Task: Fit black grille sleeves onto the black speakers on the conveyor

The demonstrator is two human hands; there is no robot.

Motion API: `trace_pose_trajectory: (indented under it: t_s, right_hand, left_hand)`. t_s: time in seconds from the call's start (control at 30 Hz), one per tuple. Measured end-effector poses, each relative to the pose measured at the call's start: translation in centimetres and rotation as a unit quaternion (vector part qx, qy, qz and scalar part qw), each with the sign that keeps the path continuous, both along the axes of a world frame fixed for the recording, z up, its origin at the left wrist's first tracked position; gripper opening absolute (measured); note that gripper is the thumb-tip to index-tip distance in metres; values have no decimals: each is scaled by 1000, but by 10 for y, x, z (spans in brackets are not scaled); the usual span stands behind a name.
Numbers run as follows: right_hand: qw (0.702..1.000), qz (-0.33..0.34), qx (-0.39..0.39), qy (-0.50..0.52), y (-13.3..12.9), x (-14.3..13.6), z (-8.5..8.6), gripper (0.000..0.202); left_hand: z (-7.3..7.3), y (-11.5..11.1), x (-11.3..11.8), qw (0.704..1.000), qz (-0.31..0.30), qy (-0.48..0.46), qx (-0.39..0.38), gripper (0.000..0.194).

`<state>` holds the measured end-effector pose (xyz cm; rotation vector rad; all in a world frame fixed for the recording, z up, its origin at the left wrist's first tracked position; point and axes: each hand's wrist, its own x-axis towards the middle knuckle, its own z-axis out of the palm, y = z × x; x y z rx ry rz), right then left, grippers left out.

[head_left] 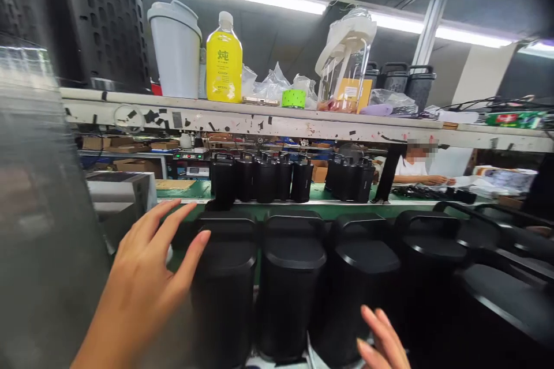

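So the left hand [145,268] is spread wide open, fingers apart and stretched forward, holding nothing. Its fingertips [203,237] sit right at the upper left edge of the leftmost black speaker [225,294] in the near row; I honestly can't tell if they're touching it or just a hair off. The right hand [383,340] pokes in from the bottom edge, fingers loosely open, also empty, just in front of the third speaker [361,294] along from that leftmost one. Only the fingers show.

That leftmost speaker stands upright, with the rest of the row packed side by side to its right. Behind it, across the green bench [329,191], there's a second row of smaller-looking black speakers [264,177]. Above it runs a scuffed white shelf [303,124] with a yellow bottle [224,60] and a white tumbler [175,52]. Far off to its right, another person [418,168] sits at the bench.
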<state>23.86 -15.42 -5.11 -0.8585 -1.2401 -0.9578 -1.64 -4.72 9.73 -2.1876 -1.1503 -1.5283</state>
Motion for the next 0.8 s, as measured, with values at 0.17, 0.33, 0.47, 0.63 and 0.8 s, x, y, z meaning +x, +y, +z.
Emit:
trace_pose_trajectory:
  t_s: [0.17,0.33,0.47,0.63,0.8]
  right_hand:
    - [991,72,-96,-53,1,-11,3,19]
    - [967,189,-59,159,-1,-59,84,17]
    - [958,218,-93,160,13,-83,143,12]
    - [945,237,-79,212,39,-85,139,12]
    - [943,231,-140,197,43,-74,132,11]
  left_hand:
    - [-4,14,-22,985,29,-26,-168,58]
    - [-8,20,-39,936,2,-22,-352,70]
    - [-9,22,-42,923,-50,14,-382,58]
    - [-5,28,-45,946,-9,-31,-323,51]
    - [-4,31,-41,952,-5,-53,-302,50]
